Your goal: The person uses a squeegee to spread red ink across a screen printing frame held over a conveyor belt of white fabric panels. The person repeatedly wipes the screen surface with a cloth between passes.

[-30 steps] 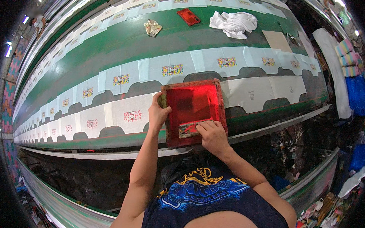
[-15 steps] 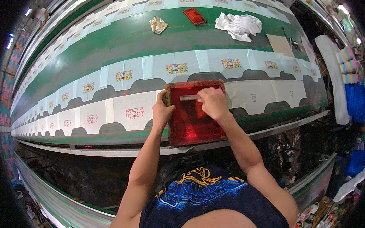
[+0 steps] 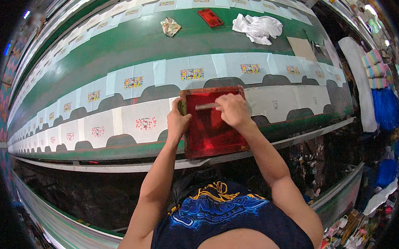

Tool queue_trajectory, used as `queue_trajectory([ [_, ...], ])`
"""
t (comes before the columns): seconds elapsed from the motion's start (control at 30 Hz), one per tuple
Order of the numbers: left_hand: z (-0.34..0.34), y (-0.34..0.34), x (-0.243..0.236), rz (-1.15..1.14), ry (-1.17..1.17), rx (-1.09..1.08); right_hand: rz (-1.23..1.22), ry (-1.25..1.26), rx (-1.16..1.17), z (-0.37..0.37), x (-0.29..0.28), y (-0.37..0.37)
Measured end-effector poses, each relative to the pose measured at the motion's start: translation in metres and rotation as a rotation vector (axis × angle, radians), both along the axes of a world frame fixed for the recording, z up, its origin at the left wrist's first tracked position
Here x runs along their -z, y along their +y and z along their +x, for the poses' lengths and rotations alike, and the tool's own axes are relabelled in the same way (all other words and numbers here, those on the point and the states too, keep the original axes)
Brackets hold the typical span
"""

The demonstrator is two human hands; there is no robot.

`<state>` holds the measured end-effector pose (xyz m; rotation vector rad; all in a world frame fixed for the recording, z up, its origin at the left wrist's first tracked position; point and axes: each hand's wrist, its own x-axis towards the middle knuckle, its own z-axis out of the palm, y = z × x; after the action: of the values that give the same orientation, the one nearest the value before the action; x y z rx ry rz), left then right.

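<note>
At the near edge of the long green printing table [image 3: 129, 52], the left hand [image 3: 178, 121] grips the left side of a red rectangular screen frame [image 3: 213, 124]. The right hand [image 3: 232, 109] is clenched around a squeegee [image 3: 206, 106] near the frame's far edge.

Person seen from above, head camera. Both forearms bare from shoulder down, no sleeves, no gloves, no watch or bands. Left hand [image 3: 178, 121] and right hand [image 3: 232, 110] bare, no rings visible. Sleeveless dark navy top [image 3: 230, 225], wide armholes. Chest print: swirling graphic in bright blue with yellow-gold outlines near the collar. Lower part of the garment plain dark. Fabric looks soft, slightly creased.
</note>
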<state>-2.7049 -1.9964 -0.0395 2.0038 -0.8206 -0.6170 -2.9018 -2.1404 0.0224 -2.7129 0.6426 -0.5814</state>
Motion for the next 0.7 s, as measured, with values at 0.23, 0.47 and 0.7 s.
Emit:
queue_trajectory([
  [0.23,-0.003,0.000,-0.018,0.119,0.052,-0.026,-0.082,0.064,0.049,-0.046,0.014,0.070],
  [0.47,-0.004,-0.001,-0.019,0.026,0.067,-0.036,-0.018,0.077,0.000,-0.067,0.000,0.078],
  [0.7,-0.075,-0.050,-0.044,-0.119,0.134,-0.067,-0.047,0.063,0.012,-0.129,-0.016,0.028],
])
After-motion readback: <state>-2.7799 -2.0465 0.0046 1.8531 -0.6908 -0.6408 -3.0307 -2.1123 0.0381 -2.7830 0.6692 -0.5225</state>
